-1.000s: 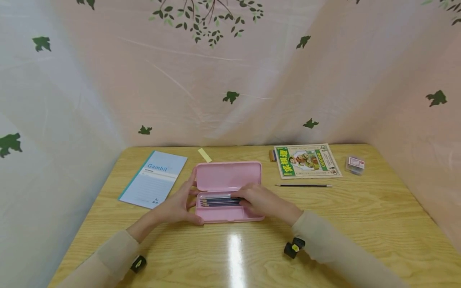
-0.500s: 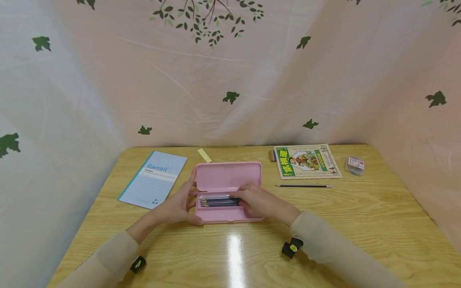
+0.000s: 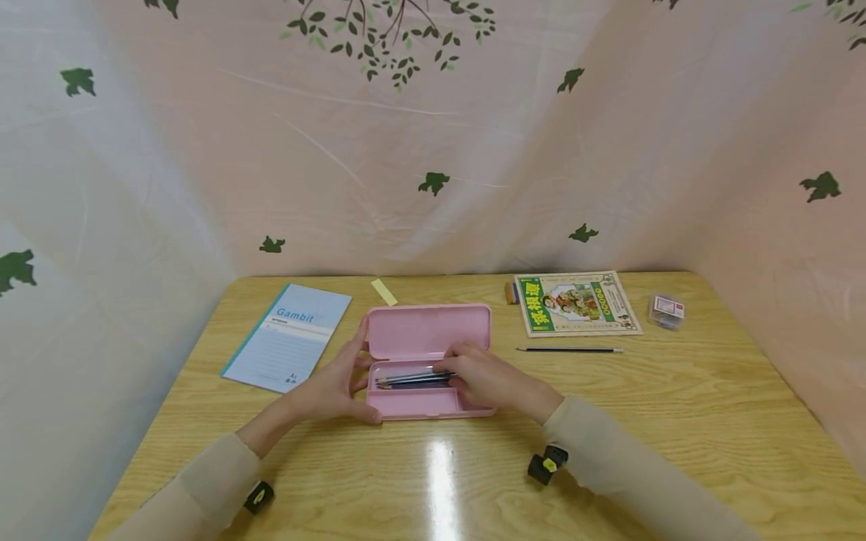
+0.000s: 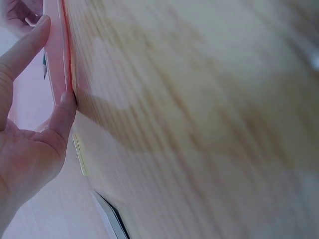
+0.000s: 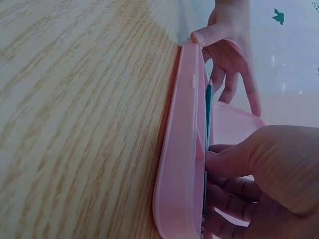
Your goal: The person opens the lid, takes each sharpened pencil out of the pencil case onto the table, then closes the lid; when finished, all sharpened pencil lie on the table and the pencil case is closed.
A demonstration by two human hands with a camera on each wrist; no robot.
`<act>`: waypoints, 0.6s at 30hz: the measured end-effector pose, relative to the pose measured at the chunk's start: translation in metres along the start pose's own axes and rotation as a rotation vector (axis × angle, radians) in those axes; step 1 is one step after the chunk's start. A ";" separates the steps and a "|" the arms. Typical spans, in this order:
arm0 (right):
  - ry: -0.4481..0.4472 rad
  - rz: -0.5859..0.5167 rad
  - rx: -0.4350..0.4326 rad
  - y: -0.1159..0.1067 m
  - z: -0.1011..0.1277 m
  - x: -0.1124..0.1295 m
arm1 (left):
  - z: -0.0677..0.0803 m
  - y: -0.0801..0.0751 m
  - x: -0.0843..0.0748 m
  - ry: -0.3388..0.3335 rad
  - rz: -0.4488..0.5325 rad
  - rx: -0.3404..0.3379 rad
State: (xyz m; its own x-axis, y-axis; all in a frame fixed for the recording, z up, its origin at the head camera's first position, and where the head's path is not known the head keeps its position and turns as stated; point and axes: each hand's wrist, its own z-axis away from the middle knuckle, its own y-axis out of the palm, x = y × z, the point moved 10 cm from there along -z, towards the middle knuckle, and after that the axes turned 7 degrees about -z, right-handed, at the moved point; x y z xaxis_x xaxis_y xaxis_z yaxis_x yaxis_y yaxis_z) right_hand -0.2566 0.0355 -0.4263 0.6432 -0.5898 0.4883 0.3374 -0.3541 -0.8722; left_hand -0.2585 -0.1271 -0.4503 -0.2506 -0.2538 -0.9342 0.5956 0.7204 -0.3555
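Pencils being handled in the open case (image 3: 433,361).
Our left hand (image 3: 331,387) braces the case's left end, fingers straight; our right hand (image 3: 490,379) pinches the pencils (image 3: 413,378), which may slip and scatter inside.

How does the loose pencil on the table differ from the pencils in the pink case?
The loose pencil lies alone on bare wood, untouched; the pencils in the case lie bundled in the tray of the open pink pencil case, under the right hand. Both run roughly left to right and look dark and slim.
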 end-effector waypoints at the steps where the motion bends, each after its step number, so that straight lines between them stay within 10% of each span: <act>1: 0.006 -0.003 0.001 0.000 0.000 -0.001 | 0.000 0.000 0.000 -0.001 -0.002 -0.001; 18: -0.010 0.012 -0.021 -0.003 0.000 0.000 | 0.000 0.001 0.002 -0.005 0.025 0.001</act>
State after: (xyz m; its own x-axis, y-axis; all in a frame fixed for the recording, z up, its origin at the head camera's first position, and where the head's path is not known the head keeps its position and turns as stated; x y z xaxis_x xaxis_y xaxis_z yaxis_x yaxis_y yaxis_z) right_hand -0.2570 0.0366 -0.4235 0.6536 -0.5870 0.4778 0.3157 -0.3623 -0.8770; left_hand -0.2589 -0.1271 -0.4527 -0.2312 -0.2389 -0.9431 0.6021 0.7263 -0.3316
